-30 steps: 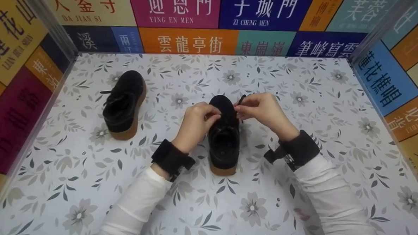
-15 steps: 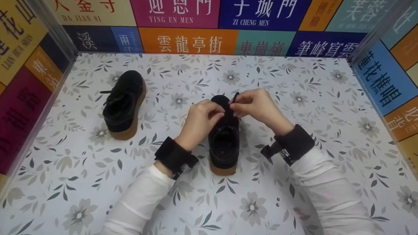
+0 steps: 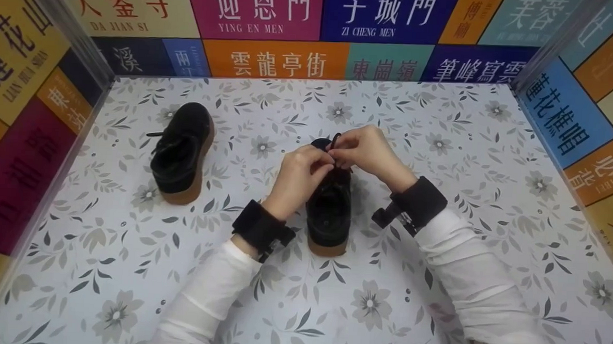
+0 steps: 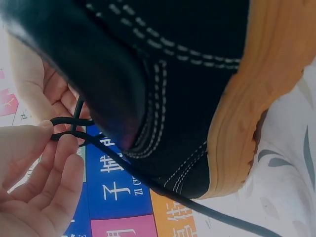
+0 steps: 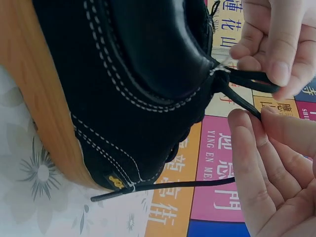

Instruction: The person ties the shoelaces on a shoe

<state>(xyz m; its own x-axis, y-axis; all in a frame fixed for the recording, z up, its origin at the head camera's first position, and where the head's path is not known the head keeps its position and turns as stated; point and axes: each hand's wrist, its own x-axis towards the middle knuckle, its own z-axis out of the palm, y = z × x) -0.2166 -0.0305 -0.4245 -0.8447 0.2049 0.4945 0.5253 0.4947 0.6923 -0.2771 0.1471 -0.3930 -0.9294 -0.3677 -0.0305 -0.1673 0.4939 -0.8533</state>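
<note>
A black lace-up shoe (image 3: pixel 328 235) with a tan sole stands in the middle of the table, toe pointing away. Over its laced front, my left hand (image 3: pixel 302 174) pinches a folded loop of black shoelace (image 4: pixel 71 120) between thumb and fingers. Just to the right, my right hand (image 3: pixel 367 151) pinches the other strand of shoelace (image 5: pixel 242 102) between thumb and forefinger. The fingertips of both hands are close together. From the right hand a free lace end (image 5: pixel 163 187) trails beside the toe. In the head view the hands hide most of the lacing.
A second black shoe (image 3: pixel 183 151) with a tan sole stands to the left, its lace (image 3: pixel 155 134) sticking out sideways. Panels with large lettering (image 3: pixel 275 59) wall the back and both sides of the flower-patterned table (image 3: pixel 370 304).
My right hand has moved left and slightly away from me, bringing its lace over the shoe. My left hand has shifted slightly right toward it. Both shoes have stayed in place.
</note>
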